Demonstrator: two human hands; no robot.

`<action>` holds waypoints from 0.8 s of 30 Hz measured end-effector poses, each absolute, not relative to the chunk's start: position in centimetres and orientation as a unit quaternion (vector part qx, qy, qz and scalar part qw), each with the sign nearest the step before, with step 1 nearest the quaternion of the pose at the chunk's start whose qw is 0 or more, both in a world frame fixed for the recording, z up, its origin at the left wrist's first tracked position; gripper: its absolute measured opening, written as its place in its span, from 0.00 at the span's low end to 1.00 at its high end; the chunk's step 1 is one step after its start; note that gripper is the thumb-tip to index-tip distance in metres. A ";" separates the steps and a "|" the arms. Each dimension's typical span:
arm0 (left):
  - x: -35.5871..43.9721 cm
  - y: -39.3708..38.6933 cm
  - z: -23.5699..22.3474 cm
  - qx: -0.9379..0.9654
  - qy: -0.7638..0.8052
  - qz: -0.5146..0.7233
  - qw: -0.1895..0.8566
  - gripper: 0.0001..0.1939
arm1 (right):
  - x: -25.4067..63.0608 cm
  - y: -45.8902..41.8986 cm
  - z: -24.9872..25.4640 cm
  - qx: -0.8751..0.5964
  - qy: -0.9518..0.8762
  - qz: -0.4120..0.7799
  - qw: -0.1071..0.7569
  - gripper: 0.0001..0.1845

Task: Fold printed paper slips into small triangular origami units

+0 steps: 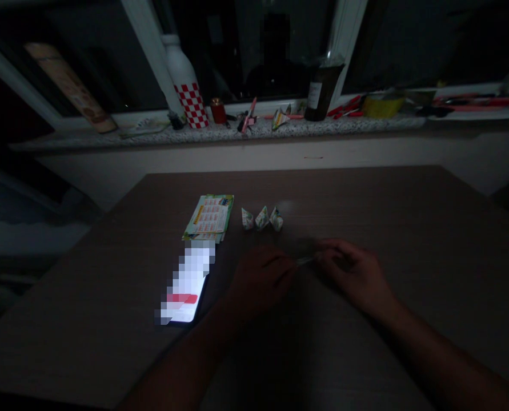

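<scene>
Over the middle of the dim table, both of my hands meet at a small pale strip of paper [304, 261], blurred and mostly hidden by fingers. My left hand [265, 277] is closed at its left end, fingers curled and in shadow. From the other side, my right hand [355, 271] pinches it between thumb and forefinger. Just beyond my hands stand three little folded paper pieces [261, 218] in a row, printed in white and green. A stack of printed paper sheets [209, 216] lies to their left.
A phone [188, 285] with a lit screen lies left of my left hand, below the sheets. Along the stone windowsill [220, 135] stand a white bottle with red checks [189, 91], a dark bag [320, 94], a tall tube [72, 85], a yellow roll [381, 107] and pens.
</scene>
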State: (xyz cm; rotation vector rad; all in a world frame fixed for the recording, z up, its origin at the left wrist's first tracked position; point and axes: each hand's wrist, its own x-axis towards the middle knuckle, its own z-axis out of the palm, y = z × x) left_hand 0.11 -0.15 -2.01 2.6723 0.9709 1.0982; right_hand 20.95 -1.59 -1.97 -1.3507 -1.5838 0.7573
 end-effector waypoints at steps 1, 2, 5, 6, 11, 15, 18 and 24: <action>0.2 -0.2 -2.1 0.877 0.316 0.360 0.044 0.05 | 20.5 -1.6 -2.2 -0.539 -0.600 0.380 0.453 0.12; 0.2 -0.2 -2.1 0.877 0.315 0.360 0.042 0.05 | 20.2 -1.6 -2.4 -0.523 -0.559 0.452 0.457 0.11; 0.2 -0.3 -2.0 0.875 0.319 0.361 0.043 0.07 | 20.0 -1.2 -2.9 -0.472 -0.455 0.583 0.480 0.09; 0.1 -0.3 -1.9 0.873 0.322 0.364 0.044 0.09 | 20.1 -1.1 -3.0 -0.456 -0.428 0.602 0.496 0.09; -0.2 0.2 -1.5 0.874 0.292 0.387 0.029 0.03 | 20.4 -0.8 -3.1 -0.442 -0.397 0.636 0.493 0.11; -0.3 0.4 -1.4 0.890 0.265 0.371 0.001 0.03 | 20.2 -1.2 -2.4 -0.553 -0.534 0.455 0.450 0.14; 0.0 0.1 -1.4 0.908 0.255 0.332 -0.018 0.05 | 20.2 -1.7 -1.9 -0.574 -0.630 0.314 0.418 0.15; 1.4 -1.1 -1.6 0.932 0.226 0.284 0.001 0.12 | 20.3 -1.9 -2.3 -0.538 -0.700 0.310 0.353 0.09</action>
